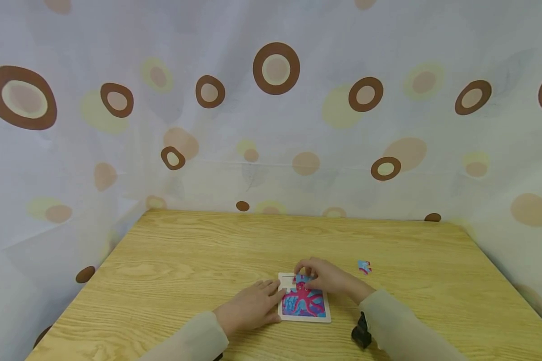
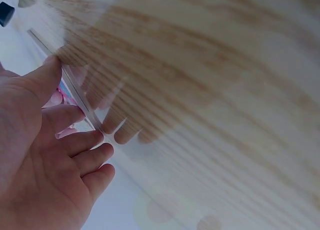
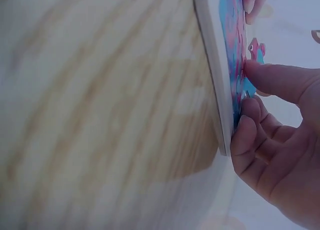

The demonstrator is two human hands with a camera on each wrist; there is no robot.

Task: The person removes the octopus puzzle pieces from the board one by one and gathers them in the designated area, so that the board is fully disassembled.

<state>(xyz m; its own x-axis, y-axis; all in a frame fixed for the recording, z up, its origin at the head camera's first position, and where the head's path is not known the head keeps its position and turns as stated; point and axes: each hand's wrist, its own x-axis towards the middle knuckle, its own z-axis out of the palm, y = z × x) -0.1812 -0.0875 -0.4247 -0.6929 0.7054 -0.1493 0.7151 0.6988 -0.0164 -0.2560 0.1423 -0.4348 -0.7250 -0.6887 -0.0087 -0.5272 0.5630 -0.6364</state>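
A white-framed jigsaw puzzle [image 1: 303, 305] with a pink octopus on blue lies on the table, its upper left corner showing bare white backing. My left hand [image 1: 256, 304] rests along the frame's left side, fingers loosely extended; in the left wrist view the thumb and fingertips [image 2: 102, 136] touch the frame's edge. Over the top of the puzzle, my right hand [image 1: 326, 277] pinches a pink and light-blue puzzle piece [image 3: 256, 48], which stands tilted up from the picture in the right wrist view. The thumb [image 3: 275, 79] hides part of that piece, and other fingers rest at the frame's edge.
A loose blue and pink puzzle piece [image 1: 364, 266] lies on the wooden table [image 1: 198, 250], right of and beyond the right hand. A curtain [image 1: 271, 130] with brown ring patterns surrounds the table's back and sides. Beside the right sleeve is a black wrist device [image 1: 362, 332].
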